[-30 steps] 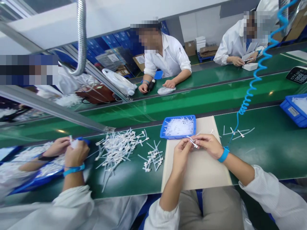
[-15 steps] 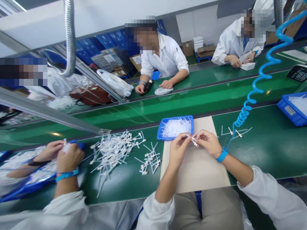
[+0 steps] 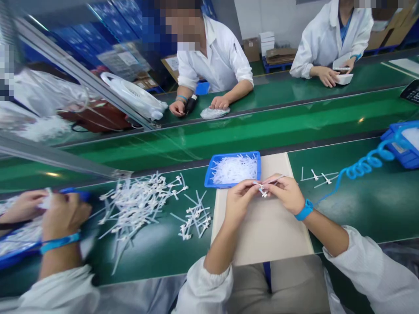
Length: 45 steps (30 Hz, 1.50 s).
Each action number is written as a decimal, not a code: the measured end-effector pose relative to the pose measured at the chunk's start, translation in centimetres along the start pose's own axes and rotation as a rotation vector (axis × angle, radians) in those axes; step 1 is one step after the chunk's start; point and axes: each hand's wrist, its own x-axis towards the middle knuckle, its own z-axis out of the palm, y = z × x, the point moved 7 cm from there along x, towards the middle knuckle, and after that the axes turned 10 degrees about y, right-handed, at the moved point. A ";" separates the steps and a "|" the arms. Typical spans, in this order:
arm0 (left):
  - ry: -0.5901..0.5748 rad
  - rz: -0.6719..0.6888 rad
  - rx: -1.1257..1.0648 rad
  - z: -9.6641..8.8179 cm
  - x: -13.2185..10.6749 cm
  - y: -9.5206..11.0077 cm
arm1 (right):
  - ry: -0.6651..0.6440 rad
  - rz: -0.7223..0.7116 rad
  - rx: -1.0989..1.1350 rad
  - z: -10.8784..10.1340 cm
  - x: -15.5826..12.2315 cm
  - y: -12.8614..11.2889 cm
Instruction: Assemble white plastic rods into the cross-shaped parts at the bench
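Note:
Over the beige board (image 3: 268, 237), both my hands meet at a small white plastic piece (image 3: 263, 192) with a thin translucent tube. My left hand (image 3: 240, 196) pinches it from one side, thumb against fingers. From the other side my right hand (image 3: 285, 195) is closed on it too, and a thin strip or tube pokes out above its fingers. How the parts join is hidden by my fingertips. Just behind my left hand stands a blue tray (image 3: 207, 179) full of short translucent tubes. A blue band (image 3: 305, 210) circles my right wrist.
Left of the board lie a small heap (image 3: 195, 217) and a large heap (image 3: 140, 200) of tubes with white ends. A few pieces (image 3: 325, 178) lie right, near a blue coiled cord (image 3: 366, 163). A co-worker's hand (image 3: 63, 213) works far left; people sit opposite.
The view has shifted, so the heaps and the co-worker sit farther left. The coiled cord now hangs lower. A thin strip now shows above my right fingers; both hands keep their pinch.

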 end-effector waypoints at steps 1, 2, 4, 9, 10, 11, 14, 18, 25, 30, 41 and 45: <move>0.010 0.000 0.007 -0.1 -0.1 0.0 | -0.005 -0.020 -0.008 0.0 -0.1 -0.2; 0.022 0.003 0.011 -0.1 -0.2 0.1 | -0.003 -0.040 -0.020 0.0 -0.2 -0.4; 0.050 0.009 0.009 -0.3 -0.4 0.2 | 0.016 -0.081 -0.053 -0.1 -0.4 -0.7; 0.099 -0.014 0.014 -0.4 -0.9 0.3 | 0.041 -0.205 -0.156 -0.2 -0.9 -1.7; 0.104 -0.016 0.021 -0.4 -0.9 0.3 | 0.036 -0.219 -0.157 -0.2 -0.9 -1.8; 0.108 -0.018 0.028 -0.4 -1.0 0.3 | 0.027 -0.225 -0.152 -0.1 -0.9 -1.8; 0.124 -0.017 0.032 -0.3 -1.0 0.3 | 0.013 -0.215 -0.139 0.0 -0.8 -1.8; 0.128 -0.028 0.001 -0.3 -0.8 0.3 | 0.023 -0.141 -0.104 -0.2 -0.4 -1.3; 0.090 -0.121 -0.061 -0.3 -0.5 0.2 | -0.027 0.031 0.047 -0.2 -0.2 0.0; 0.054 -0.113 -0.081 0.2 -0.5 0.3 | -0.023 0.060 0.002 -0.3 0.0 0.1; 0.044 -0.129 -0.089 0.3 -0.6 -0.1 | -0.009 0.085 0.023 -0.1 -0.2 -0.3; 0.003 -0.155 -0.083 0.6 -0.6 -0.5 | -0.022 0.188 0.049 0.0 -0.4 0.4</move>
